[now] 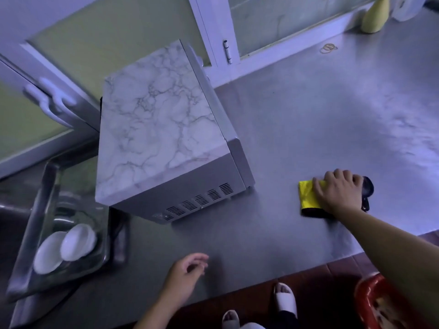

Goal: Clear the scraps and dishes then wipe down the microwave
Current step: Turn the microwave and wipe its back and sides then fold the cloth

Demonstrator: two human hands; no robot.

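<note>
Head view: white bowls [78, 242] already in glass tray [33, 224] at left, scraps seemingly in red bin [363, 298]. Microwave [161, 122] on bench [297, 129]. Right hand [338, 193] lies on yellow cloth [307, 194], grip unclear. Left hand [185, 274] empty, fingers [200, 257] loosely curled. Wipe-down likely still ahead.

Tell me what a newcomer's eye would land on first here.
The microwave with its marble-patterned top stands mid-counter. To its right, the right hand rests on a bright yellow cloth on the steel counter. At lower left, two white bowls lie in a tray.
</note>
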